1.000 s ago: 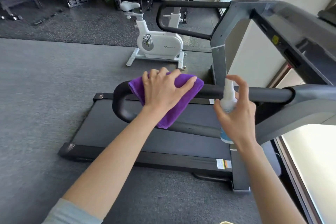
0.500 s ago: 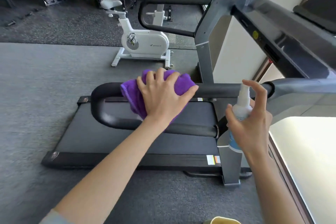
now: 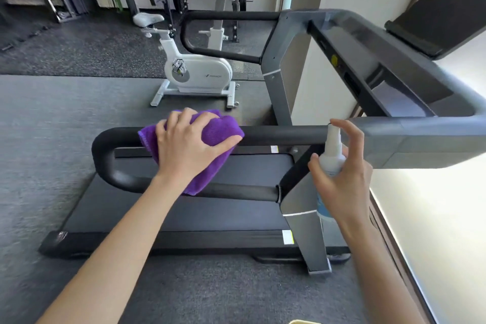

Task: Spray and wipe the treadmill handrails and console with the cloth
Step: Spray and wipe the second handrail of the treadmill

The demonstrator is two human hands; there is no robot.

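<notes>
On the near handrail (image 3: 276, 134): purple cloth (image 3: 210, 137), draped, our left hand (image 3: 189, 147) gripping it for wiping. Right of cloth: spray bottle (image 3: 332, 155), clasped in our right hand (image 3: 344, 179), forefinger on nozzle, we judge ready to spray.

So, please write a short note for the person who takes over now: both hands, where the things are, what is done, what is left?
Left hand: grips the purple cloth, draped over the near handrail at its top bar.
Right hand: holds the spray bottle upright beside that rail, index finger above the nozzle.
Done: cannot tell from this view how far the near rail has been wiped.
Left: the far handrail and the console, both untouched now.
</notes>
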